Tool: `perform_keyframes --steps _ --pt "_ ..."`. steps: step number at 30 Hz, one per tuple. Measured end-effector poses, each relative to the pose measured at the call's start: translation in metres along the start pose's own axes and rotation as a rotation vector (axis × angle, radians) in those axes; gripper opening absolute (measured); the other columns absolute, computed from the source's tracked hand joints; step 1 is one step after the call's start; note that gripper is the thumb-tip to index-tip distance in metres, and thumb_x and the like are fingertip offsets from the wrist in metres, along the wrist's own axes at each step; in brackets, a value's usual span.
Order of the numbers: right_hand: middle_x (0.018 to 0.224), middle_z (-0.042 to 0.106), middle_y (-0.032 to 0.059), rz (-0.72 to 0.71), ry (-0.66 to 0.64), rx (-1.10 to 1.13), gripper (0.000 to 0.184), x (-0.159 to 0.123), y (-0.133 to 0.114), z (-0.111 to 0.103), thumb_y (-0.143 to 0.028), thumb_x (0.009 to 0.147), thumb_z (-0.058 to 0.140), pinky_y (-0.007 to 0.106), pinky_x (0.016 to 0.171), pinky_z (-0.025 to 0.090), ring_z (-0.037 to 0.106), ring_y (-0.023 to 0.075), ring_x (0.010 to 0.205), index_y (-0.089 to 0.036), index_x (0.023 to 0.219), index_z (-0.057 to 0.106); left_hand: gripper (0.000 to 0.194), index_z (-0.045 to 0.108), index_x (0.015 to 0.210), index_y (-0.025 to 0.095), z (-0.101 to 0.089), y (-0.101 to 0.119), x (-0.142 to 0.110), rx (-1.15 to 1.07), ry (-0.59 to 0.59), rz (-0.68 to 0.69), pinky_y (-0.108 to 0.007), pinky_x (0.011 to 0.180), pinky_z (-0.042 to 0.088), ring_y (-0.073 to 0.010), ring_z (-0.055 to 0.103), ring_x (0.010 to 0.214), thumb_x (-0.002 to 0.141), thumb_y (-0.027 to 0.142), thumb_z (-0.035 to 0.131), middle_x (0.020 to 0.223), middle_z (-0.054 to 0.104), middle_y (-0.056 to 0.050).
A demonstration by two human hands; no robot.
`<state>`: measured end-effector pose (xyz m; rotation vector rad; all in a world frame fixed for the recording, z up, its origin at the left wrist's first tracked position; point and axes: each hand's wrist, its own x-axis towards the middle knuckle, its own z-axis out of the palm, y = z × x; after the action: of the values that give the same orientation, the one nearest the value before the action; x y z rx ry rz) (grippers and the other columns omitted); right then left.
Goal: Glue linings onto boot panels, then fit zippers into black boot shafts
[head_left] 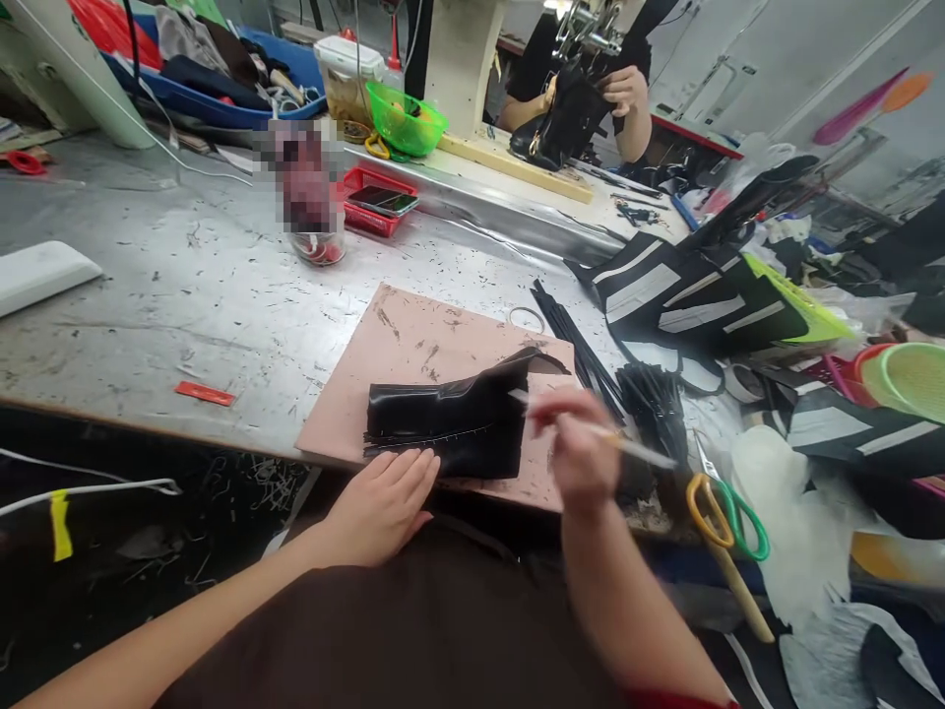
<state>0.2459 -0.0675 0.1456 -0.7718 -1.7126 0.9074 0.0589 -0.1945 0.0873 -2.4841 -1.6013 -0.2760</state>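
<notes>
While flat, leather crosswise, flap rightward.

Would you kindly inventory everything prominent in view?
Flat rectangular board: one, pinkish, on grey table
Boot-shaped leathery piece: one, black, on board
Slim straight tool: one, pale, in right hand
Metal scissors: one, orange and green handles, at right
Small flat strip: one, red, at left
Round plastic bowl: one, green, far side
Shallow plastic basket: one, red, before bowl
Coworker's hands: two, bare, beyond
Left hand: one, bare, on leathery piece
Right hand: one, bare, holding tool
</notes>
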Motion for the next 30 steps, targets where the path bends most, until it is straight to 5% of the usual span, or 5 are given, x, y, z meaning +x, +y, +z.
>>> perform_keyframes --steps 2,4,10,30 --pt "0.069 0.057 -0.0001 0.117 -0.313 -0.007 0.018 -0.01 -0.003 0.031 -0.025 0.083 0.038 0.024 0.055 0.043 0.055 0.0118 0.06 -0.02 0.077 0.054 0.041 0.056 0.117 0.013 0.004 0.001 0.0 0.012 0.006 -0.03 -0.035 0.087 0.039 -0.0238 0.052 0.104 0.086 0.037 0.042 0.116 0.059 -0.009" --pt "0.063 0.055 -0.0012 0.217 -0.425 -0.1 0.016 -0.016 0.008 0.05 -0.027 0.084 0.039 0.024 0.055 0.042 0.053 0.012 0.058 -0.02 0.077 0.051 0.043 0.055 0.118 0.015 0.006 -0.001 0.0 0.009 -0.005 -0.038 -0.037 0.092 0.035 -0.0255 0.048 0.111 0.085 0.039 0.044 0.119 0.058 -0.008" --pt "0.058 0.054 -0.002 0.273 -0.388 -0.173 0.02 -0.019 0.04 0.057 -0.032 0.085 0.039 0.022 0.052 0.04 0.051 0.0112 0.051 -0.021 0.07 0.044 0.049 0.051 0.122 0.019 0.007 -0.009 0.001 -0.07 -0.105 -0.008 -0.041 0.1 0.025 -0.0299 0.035 0.124 0.08 0.044 0.05 0.123 0.055 -0.004" --pt "0.068 0.064 0.003 0.152 -0.53 -0.324 0.017 -0.022 0.028 0.058 -0.029 0.085 0.041 0.022 0.057 0.045 0.061 0.0138 0.061 -0.02 0.075 0.051 0.044 0.053 0.12 0.019 0.008 -0.006 0.001 0.015 -0.134 0.026 -0.044 0.093 0.031 -0.0318 0.039 0.12 0.084 0.044 0.043 0.124 0.053 -0.006"
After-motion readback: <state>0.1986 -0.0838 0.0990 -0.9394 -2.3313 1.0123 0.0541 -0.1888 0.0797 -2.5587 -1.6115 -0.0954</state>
